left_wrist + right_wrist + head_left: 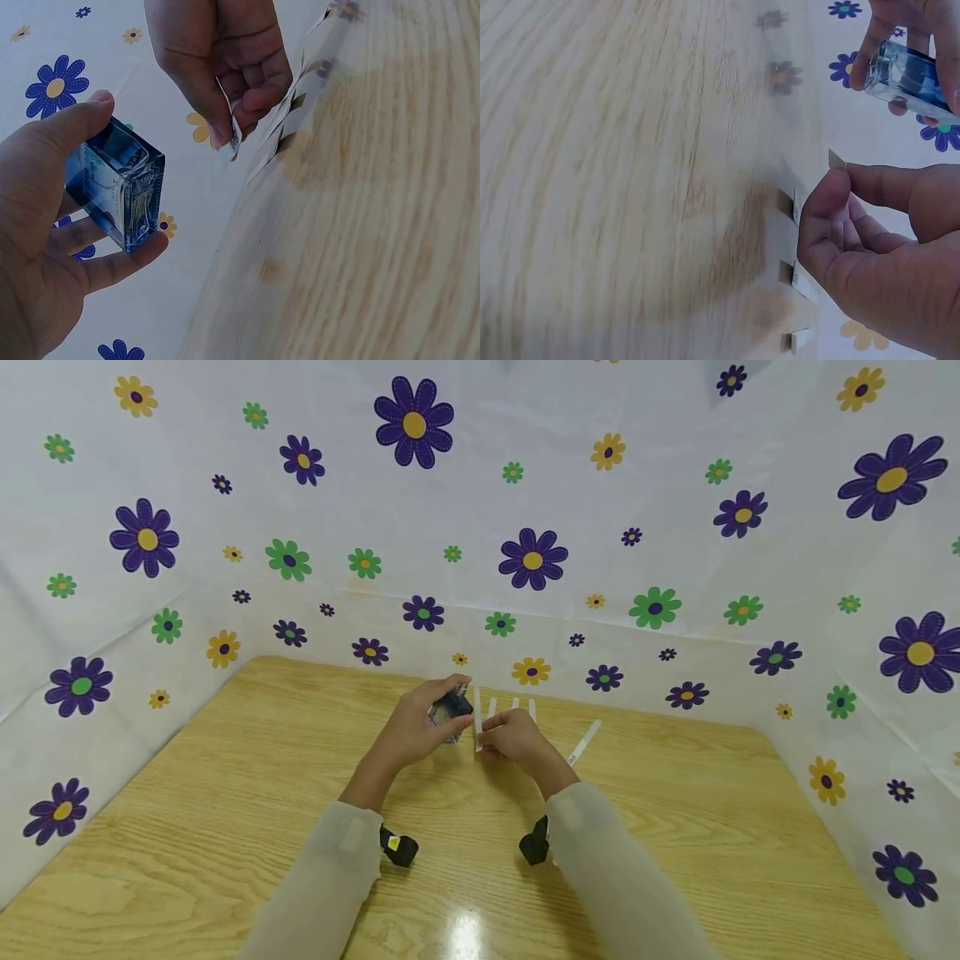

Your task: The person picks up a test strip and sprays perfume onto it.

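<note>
A blue glass bottle (pixel 452 703), like a perfume bottle, is gripped in my left hand (pixel 408 727). In the left wrist view the thumb lies on one edge of the flat, clear-sided bottle (pixel 124 187), with fingers on the opposite side. My right hand (pixel 517 737) pinches a narrow white paper strip (pixel 477 714) between thumb and fingers. The strip stands just right of the bottle; whether the two touch cannot be told from the head view. In the right wrist view only a small tip of the strip (pixel 835 160) shows past the fingertips.
Several more white strips (pixel 532 708) lie side by side beyond my right hand, partly hidden by it. Another strip (pixel 585 742) lies slanted to the right. The wooden table (pixel 675 827) meets a white flowered cloth (pixel 465 643) at the back and sides.
</note>
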Motion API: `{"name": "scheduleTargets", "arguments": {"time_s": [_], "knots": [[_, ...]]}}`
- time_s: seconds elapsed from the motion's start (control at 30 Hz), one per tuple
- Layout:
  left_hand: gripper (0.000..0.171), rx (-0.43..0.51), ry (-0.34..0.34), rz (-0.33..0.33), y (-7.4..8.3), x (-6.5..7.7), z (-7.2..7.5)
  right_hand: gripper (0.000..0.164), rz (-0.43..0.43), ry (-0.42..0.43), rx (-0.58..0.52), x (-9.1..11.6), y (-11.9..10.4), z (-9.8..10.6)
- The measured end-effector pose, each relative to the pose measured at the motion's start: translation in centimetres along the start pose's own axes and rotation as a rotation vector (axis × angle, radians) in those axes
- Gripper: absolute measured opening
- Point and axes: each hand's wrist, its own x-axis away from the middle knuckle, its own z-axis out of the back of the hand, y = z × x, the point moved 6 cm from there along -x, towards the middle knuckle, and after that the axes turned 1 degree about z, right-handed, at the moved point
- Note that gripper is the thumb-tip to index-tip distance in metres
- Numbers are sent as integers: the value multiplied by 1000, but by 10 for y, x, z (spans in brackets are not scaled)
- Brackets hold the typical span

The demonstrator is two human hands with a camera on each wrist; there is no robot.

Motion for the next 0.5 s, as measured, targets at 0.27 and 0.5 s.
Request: {"name": "scheduleTargets", "arguments": {"time_s": [0.27,0.5], "knots": [[59,2,4,-2,2,1,0,25,-39,31,-54,-9,2,-4],[58,14,6,-16,2,1,1,25,-70,39,-112,-14,4,-7]]}}
